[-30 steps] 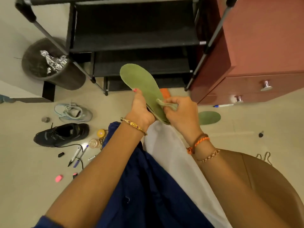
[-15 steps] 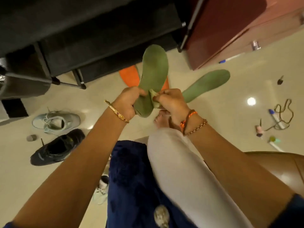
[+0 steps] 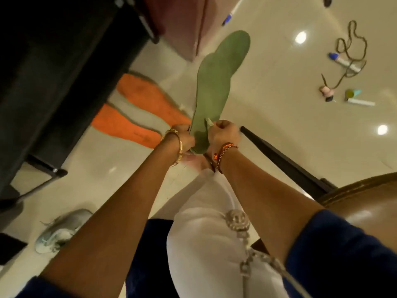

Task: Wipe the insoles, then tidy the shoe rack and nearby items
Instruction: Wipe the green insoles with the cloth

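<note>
Item 1. Shoe rack (image 3: 53,67): dark frame, upper left, standing on the floor (image 3: 279,147); shelves too dark to read.

Item 2. Pale sneaker (image 3: 62,229): lay on the floor at lower left, off the rack, likely awaiting tidying.

Item 3. Two orange insoles (image 3: 139,112): lay side by side on the floor just beside the rack's foot, apparently set aside.

Item 4. Left hand (image 3: 184,138): grip closed round the heel end of the green insole (image 3: 214,87), judged to steady it for wiping.

Item 5. Green insole: held up in the air between both hands, toe pointing away, so that its face was open to the cloth.

Item 6. Right hand (image 3: 223,134): grip curled, pinching a small pale cloth (image 3: 208,121) against the insole near the heel. Wiping judged to be in progress.

Item 7. Loose articles (image 3: 343,82): a cord and marker-like items scattered on the floor, upper right, well apart from the rack.
</note>
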